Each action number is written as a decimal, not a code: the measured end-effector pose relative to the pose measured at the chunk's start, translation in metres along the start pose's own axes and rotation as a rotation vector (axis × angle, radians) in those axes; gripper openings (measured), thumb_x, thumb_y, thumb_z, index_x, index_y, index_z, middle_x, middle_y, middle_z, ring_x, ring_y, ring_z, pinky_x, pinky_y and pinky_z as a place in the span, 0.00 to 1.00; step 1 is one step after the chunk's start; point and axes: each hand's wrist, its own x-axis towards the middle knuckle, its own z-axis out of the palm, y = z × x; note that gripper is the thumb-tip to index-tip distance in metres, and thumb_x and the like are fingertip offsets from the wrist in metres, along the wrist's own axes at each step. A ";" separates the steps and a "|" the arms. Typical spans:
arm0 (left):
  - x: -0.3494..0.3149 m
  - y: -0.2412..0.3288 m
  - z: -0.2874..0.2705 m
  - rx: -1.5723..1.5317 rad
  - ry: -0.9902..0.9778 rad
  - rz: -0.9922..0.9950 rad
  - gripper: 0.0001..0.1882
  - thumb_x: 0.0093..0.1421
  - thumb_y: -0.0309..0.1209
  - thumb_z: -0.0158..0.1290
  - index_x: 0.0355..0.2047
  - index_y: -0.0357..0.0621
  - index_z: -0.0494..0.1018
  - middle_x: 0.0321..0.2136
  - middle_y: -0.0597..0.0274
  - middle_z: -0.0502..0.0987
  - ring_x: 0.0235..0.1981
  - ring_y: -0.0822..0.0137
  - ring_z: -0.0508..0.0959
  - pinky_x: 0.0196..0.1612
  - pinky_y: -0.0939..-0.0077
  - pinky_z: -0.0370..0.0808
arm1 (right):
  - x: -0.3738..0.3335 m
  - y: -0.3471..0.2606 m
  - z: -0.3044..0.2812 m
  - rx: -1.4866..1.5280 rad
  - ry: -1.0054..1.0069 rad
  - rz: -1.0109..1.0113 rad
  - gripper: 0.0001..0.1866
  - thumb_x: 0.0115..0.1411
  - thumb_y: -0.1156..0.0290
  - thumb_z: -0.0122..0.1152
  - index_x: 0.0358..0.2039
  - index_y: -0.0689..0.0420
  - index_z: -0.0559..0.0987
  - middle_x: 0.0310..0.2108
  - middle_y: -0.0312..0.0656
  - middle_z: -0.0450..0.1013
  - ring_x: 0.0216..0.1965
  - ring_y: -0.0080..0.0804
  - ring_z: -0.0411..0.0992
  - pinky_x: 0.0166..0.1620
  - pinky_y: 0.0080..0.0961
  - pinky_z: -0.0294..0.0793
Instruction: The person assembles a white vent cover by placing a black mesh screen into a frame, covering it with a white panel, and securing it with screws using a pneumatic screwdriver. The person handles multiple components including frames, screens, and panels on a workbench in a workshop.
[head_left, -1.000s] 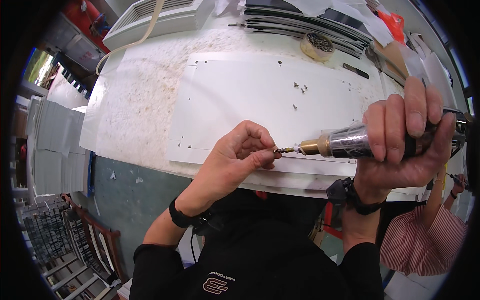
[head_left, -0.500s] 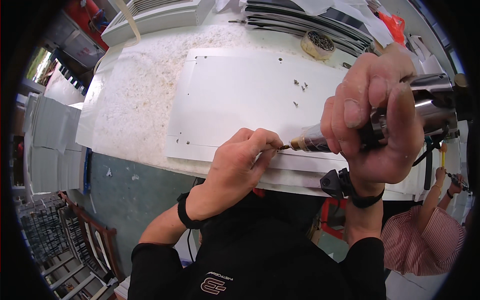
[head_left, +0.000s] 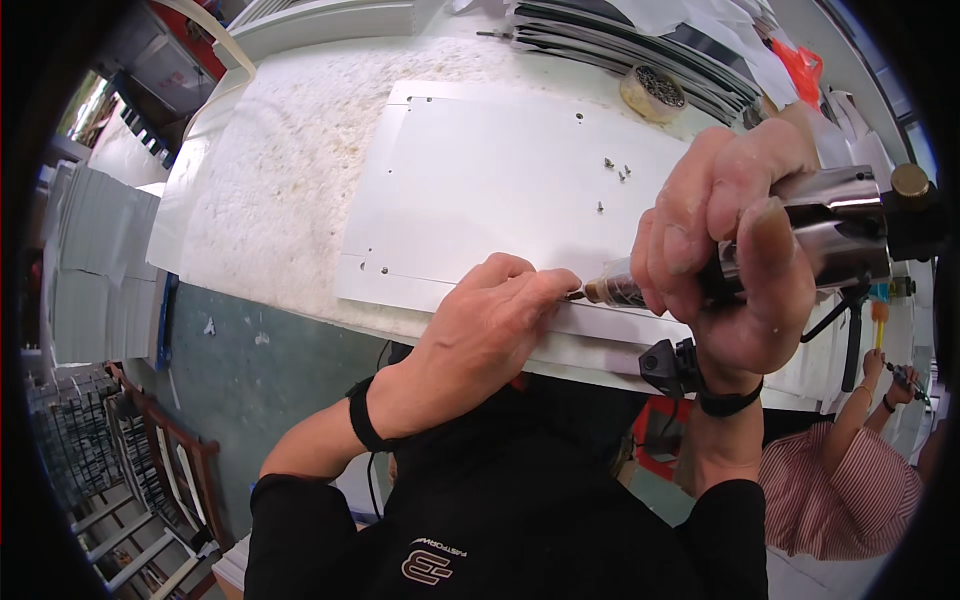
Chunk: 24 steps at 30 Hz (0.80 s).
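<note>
A large white panel with small holes along its edges lies on the worktable. My right hand is wrapped round a power screwdriver with a shiny metal body. It slants down to the left, its taped nose low over the panel's near edge. At its tip, the closed fingertips of my left hand pinch a small dark screw, mostly hidden by the fingers. Several loose screws lie on the panel beyond the nose.
A round tub of screws stands behind the panel, near a pile of dark-edged sheets. White panels are stacked at the left. A co-worker in a striped top works at the right. A cable hangs from the screwdriver.
The view has shifted slightly. The screwdriver's rear end has tipped a little, showing its brass-coloured knob. My left fingertips stay at the tip, covering more of the screw.
</note>
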 end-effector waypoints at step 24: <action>-0.009 -0.009 -0.005 0.316 0.038 0.312 0.16 0.56 0.28 0.63 0.44 0.38 0.77 0.44 0.60 0.77 0.49 0.60 0.76 0.53 0.65 0.75 | 0.005 0.016 0.013 0.006 -0.123 0.030 0.19 0.66 0.57 0.63 0.31 0.55 0.65 0.21 0.40 0.64 0.12 0.18 0.56 0.17 0.20 0.64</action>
